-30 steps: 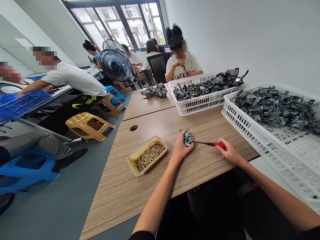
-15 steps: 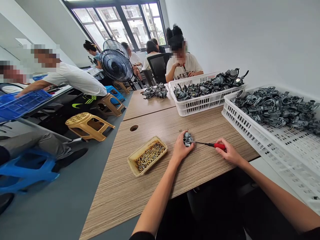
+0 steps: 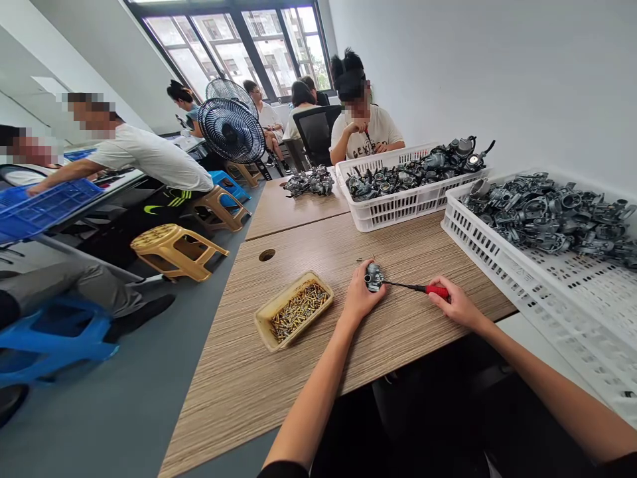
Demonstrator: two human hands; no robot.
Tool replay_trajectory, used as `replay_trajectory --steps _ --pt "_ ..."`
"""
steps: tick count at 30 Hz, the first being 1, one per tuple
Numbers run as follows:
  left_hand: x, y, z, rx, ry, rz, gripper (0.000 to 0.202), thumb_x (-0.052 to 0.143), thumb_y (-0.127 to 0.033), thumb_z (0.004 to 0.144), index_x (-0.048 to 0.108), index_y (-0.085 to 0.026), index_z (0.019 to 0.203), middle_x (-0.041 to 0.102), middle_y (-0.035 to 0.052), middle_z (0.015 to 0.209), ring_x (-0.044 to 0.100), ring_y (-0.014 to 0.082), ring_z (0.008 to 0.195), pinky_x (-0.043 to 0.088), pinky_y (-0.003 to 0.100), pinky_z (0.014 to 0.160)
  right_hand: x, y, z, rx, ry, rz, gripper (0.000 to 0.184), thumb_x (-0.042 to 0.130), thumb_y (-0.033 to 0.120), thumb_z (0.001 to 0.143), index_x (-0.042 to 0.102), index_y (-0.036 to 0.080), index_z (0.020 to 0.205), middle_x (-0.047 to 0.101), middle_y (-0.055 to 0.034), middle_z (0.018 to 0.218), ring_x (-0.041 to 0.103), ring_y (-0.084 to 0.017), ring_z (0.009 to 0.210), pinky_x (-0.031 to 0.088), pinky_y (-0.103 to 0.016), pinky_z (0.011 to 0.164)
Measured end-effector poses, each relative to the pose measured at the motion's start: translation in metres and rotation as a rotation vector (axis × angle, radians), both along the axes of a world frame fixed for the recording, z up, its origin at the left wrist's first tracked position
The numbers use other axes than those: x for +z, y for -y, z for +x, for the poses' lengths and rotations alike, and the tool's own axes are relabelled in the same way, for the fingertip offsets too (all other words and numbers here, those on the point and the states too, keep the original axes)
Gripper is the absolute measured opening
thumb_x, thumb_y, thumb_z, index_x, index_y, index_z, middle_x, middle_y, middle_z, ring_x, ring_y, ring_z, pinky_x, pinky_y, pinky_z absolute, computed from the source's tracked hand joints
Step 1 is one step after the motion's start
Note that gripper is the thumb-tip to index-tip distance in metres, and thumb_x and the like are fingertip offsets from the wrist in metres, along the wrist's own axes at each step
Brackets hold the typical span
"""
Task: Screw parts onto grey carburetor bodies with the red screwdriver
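Observation:
On the wood-grain table [image 3: 279, 398], my left hand [image 3: 361, 295] is closed around a small grey metal carburetor [image 3: 375, 277]. My right hand [image 3: 456, 304] grips the red handle of a screwdriver [image 3: 435, 290], whose dark shaft lies nearly level and points left. Its tip meets the carburetor's right side; the exact contact spot is too small to make out. A couple of tiny brass-coloured pieces [image 3: 373, 257] lie just beyond the carburetor. Left of my left hand sits a yellowish tub [image 3: 263, 334] full of small brass and silver parts.
A white crate [image 3: 460, 229] of carburetors stands at the right, with another white crate [image 3: 365, 218] behind it. More carburetors [image 3: 309, 182] are piled at the table's far end. Across the table a co-worker [image 3: 365, 133] handles a tool. Stools [image 3: 172, 242] and a fan [image 3: 231, 131] stand left.
Both hands, the carburetor and the screwdriver hold practically the same place. At the far left, the seated people's heads have shifted slightly.

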State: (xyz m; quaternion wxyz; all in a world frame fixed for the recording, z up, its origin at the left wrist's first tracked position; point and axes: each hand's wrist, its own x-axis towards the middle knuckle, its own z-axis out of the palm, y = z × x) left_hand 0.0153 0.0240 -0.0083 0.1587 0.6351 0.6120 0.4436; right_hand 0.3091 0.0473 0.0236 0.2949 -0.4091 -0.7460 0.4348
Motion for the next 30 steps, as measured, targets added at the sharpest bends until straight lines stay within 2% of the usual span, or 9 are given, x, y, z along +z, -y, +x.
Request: replay_trajectory --steps 3,12,21,30 --pt "-0.0001 -0.0002 0.0002 0.003 0.0 -0.001 0.07 0.075 -0.027 0.081 0.05 -0.025 0.146 0.066 0.0109 0.14 0.063 0.0286 0.132 0.05 0.046 0.117 0.001 -0.0001 0.0007 0.01 0.012 0.01 0.032 0.065 0.056 0.097 0.056 0.026 0.104 0.053 0.0031 0.07 0.05 -0.018 0.057 0.042 -0.03 0.053" --pt "-0.0005 -0.0011 0.0003 0.013 0.004 0.002 0.07 0.075 -0.028 0.081 0.05 -0.024 0.146 0.066 0.0112 0.14 0.063 0.0286 0.131 0.05 0.046 0.117 -0.001 -0.0006 -0.0007 -0.023 0.006 -0.016 0.034 0.064 0.058 0.097 0.054 0.026 0.092 0.048 0.0028 0.071 0.049 -0.018 0.06 0.044 -0.029 0.052" --pt "0.0015 -0.0006 0.0015 0.021 -0.013 0.009 0.07 0.076 -0.025 0.08 0.051 -0.025 0.145 0.066 0.0101 0.138 0.064 0.0284 0.131 0.05 0.046 0.116 0.0007 0.0003 0.0001 -0.009 0.017 0.004 0.033 0.061 0.058 0.099 0.055 0.026 0.093 0.049 0.0022 0.071 0.051 -0.018 0.06 0.048 -0.031 0.054" --pt "0.0022 0.0009 0.0019 0.022 -0.005 -0.002 0.069 0.076 -0.027 0.082 0.05 -0.026 0.146 0.066 0.0102 0.138 0.064 0.0282 0.13 0.051 0.045 0.116 0.0039 0.0012 -0.0012 -0.014 0.035 0.039 0.033 0.061 0.057 0.099 0.058 0.025 0.093 0.053 0.0014 0.07 0.05 -0.019 0.061 0.042 -0.031 0.057"
